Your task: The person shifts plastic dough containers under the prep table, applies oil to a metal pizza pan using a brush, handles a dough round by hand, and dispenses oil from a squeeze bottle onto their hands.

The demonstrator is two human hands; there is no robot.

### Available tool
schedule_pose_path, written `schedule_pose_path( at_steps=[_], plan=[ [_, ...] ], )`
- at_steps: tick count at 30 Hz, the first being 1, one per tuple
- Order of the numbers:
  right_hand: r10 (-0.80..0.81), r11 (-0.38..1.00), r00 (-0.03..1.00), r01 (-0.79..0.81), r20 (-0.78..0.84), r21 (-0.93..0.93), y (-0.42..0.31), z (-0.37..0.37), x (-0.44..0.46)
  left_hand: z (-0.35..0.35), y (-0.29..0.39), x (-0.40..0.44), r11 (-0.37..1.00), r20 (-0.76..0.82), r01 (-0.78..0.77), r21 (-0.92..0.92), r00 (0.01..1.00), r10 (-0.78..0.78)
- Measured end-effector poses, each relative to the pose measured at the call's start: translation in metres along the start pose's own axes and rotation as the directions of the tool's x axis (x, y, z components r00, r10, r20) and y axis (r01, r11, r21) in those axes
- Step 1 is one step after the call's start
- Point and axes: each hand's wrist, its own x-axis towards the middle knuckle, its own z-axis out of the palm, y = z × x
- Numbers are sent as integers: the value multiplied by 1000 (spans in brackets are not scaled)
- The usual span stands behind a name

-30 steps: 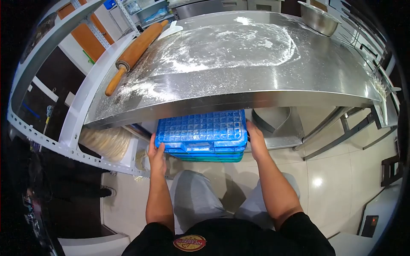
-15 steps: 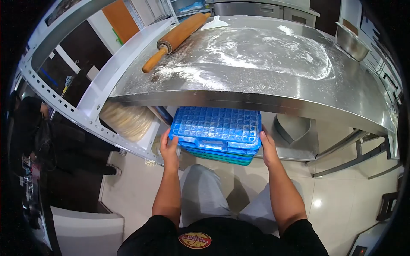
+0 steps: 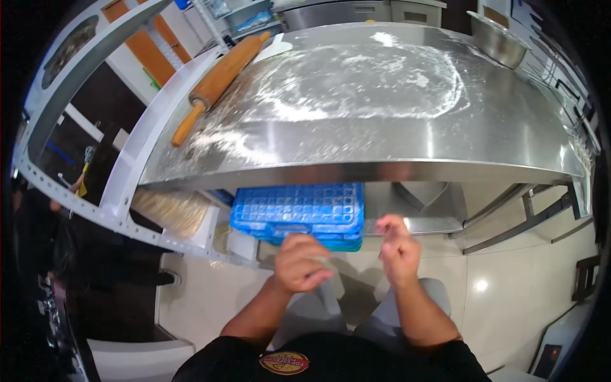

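Observation:
A blue plastic crate with a gridded lid (image 3: 298,207) sits under the steel table, stacked on a teal one (image 3: 344,244). My left hand (image 3: 301,262) is in front of the crate's near side, holding nothing, with fingers loosely bent and the thumb apart. To the right of the stack, my right hand (image 3: 398,249) is raised with half-curled fingers and also holds nothing. Both hands look slightly blurred. A floured wooden rolling pin (image 3: 226,73) lies on the tabletop at the left, beside a white scraper (image 3: 273,48).
Flour dusts the steel tabletop (image 3: 394,143). A metal bowl (image 3: 498,41) stands at its far right. On the lower shelf (image 3: 382,213) is a curved metal piece (image 3: 420,194). A wrapped pale bundle (image 3: 172,210) and a perforated rack post (image 3: 83,204) are at left, near another person (image 3: 44,223).
Both hands have let go of the blue crate's sides and drawn back toward my body. The crate stands under the table; the view has shifted.

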Motion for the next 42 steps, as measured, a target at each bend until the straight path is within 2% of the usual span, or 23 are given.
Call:
schedule_pose_path(
  at_steps=[1,3,6,7,8,10,11,13,15,17,18,21,23,25,28,30,32,34,35,36,37,38,42],
  plan=[
    [-7,1000,1000,7,-9,-14,-2,3,-6,10,4,13,997,66,48,-54,997,-44],
    [237,936,965,-195,-114,294,-5,5,-19,29,4,22,989,139,89,-122,988,-72],
    [218,941,940,-131,-262,312,-4,-4,-9,63,2,26,996,99,87,-8,991,-85],
    [220,939,919,-108,-327,326,-7,-10,-6,67,3,22,993,144,109,-54,985,-100],
    [190,951,916,-83,-352,298,-3,-19,-6,64,8,15,985,194,141,-97,974,-120],
    [167,986,878,-151,-448,71,17,-40,-7,51,25,12,949,331,265,-169,922,-198],
    [158,987,868,-143,-470,67,16,-45,-8,41,37,23,949,349,258,-182,919,-183],
    [421,871,755,-491,-502,-7,3,-48,-13,17,58,49,940,517,289,-181,841,-159],
    [639,731,751,-527,-165,433,-37,-39,-19,5,70,82,944,550,255,-209,829,-102],
    [645,667,702,-710,303,224,-66,-45,-21,2,74,132,937,598,218,-272,801,-13],
    [623,698,731,-680,279,223,-82,-42,-4,4,79,164,941,599,179,-288,800,31],
    [618,579,774,-566,138,587,-165,-19,37,12,124,279,982,590,109,-153,808,2],
    [647,431,758,-445,75,785,-219,-3,51,29,158,332,962,565,136,-235,825,21],
    [626,456,780,-382,15,804,-266,4,66,47,173,351,935,541,165,-315,840,34],
    [539,531,828,-190,-156,826,-330,-6,103,94,158,347,796,544,-234,-558,622,564],
    [481,560,838,-66,-259,826,-362,-15,122,90,159,433,989,931,-132,-74,347,116],
    [443,584,836,4,-323,812,-388,-31,132,93,120,459,937,680,-129,325,720,-137],
    [369,690,861,-1,-351,724,-416,-58,124,88,90,478,937,467,-24,350,871,-152],
    [331,735,870,5,-366,678,-425,-63,124,93,113,493,941,478,-32,338,867,-142],
    [328,738,863,19,-384,675,-421,-67,132,96,153,510,987,487,-49,154,873,-33],
    [409,717,788,34,-460,696,-407,-74,142,96,176,516,997,479,-62,-36,875,71],
    [484,698,699,54,-526,714,-398,-74,148,97,176,511,997,492,-64,-52,867,81],
    [497,673,756,-25,-426,740,-385,-45,170,128,147,471,977,694,-60,-205,695,188]
  ],
)
